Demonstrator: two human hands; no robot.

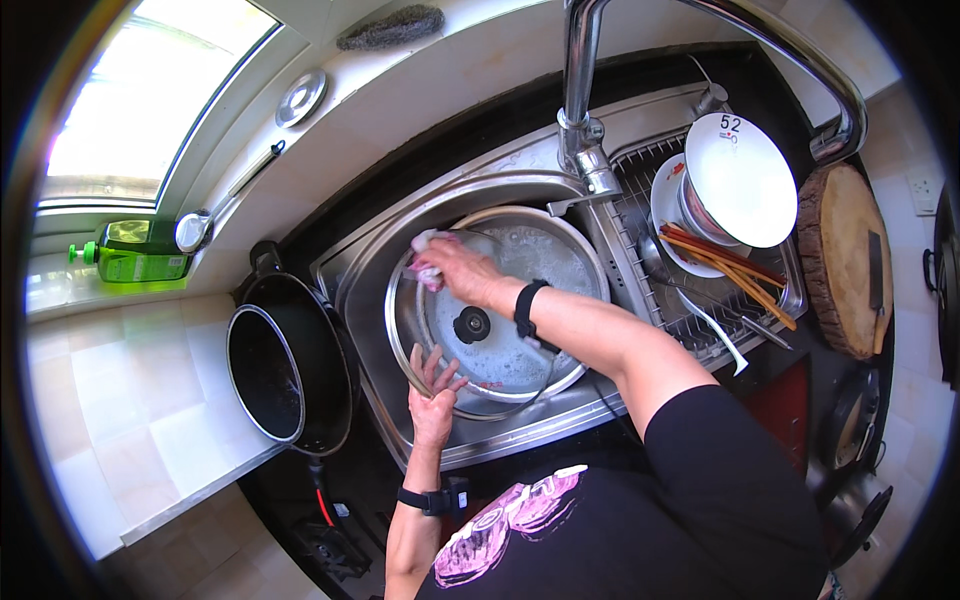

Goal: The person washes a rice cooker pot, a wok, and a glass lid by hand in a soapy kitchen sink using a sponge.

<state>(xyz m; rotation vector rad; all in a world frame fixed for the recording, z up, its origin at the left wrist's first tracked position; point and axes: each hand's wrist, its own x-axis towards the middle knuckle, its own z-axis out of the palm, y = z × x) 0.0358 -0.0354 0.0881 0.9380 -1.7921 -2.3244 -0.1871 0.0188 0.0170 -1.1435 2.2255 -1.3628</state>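
Note:
A glass pot lid with a metal rim and black knob (pixel 472 325) is held tilted over the sink, above a round metal basin (pixel 598 281) with sudsy water. My left hand (pixel 435 386) grips the lid's near left rim, fingers spread over the glass. In my right hand (pixel 457 270) is a bunched pink and white cloth (pixel 429 255), pressed at the lid's far left rim. Both stand in the left bowl of a stainless steel sink (pixel 390 202).
The faucet (pixel 589 161) rises behind the sink. At right, a wire rack (pixel 634 172) holds bowls (pixel 742 180), chopsticks (pixel 727 262) and a ladle; beyond lies a round wooden chopping board (pixel 840 255). Black pans (pixel 326 360) stand at left, near a green soap bottle (pixel 142 251).

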